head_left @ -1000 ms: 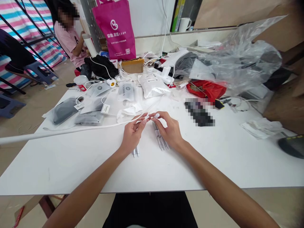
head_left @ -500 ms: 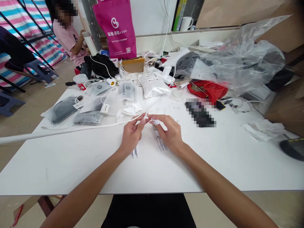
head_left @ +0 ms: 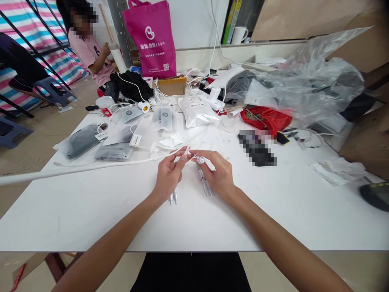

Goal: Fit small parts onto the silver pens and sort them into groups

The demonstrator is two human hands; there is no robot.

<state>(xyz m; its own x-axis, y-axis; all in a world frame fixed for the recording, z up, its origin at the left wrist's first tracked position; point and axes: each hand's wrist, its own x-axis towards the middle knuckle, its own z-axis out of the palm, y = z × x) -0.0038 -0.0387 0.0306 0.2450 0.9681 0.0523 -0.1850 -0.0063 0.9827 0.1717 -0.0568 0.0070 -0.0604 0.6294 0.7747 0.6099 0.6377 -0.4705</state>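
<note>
My left hand [head_left: 168, 175] pinches the end of a long thin white tube [head_left: 91, 167] that runs off to the left across the white table [head_left: 194, 219]. My right hand [head_left: 217, 172] pinches a small clear plastic fitting [head_left: 199, 159] right at that tube end, fingertips of both hands almost touching. Several small clear tube-like pieces [head_left: 205, 186] lie under my right hand, and two more [head_left: 173, 198] lie by my left wrist.
Behind my hands lie several sealed packets [head_left: 162, 118], white cables, a cardboard box [head_left: 172, 85], a pink bag [head_left: 151, 37], a red bag [head_left: 265, 117] and a big clear plastic sheet [head_left: 306, 79]. A person in pink [head_left: 91, 52] sits far left.
My hands stay together at the tube end. The right hand's fingers have turned the clear fitting slightly lower; the view has drifted a little.
</note>
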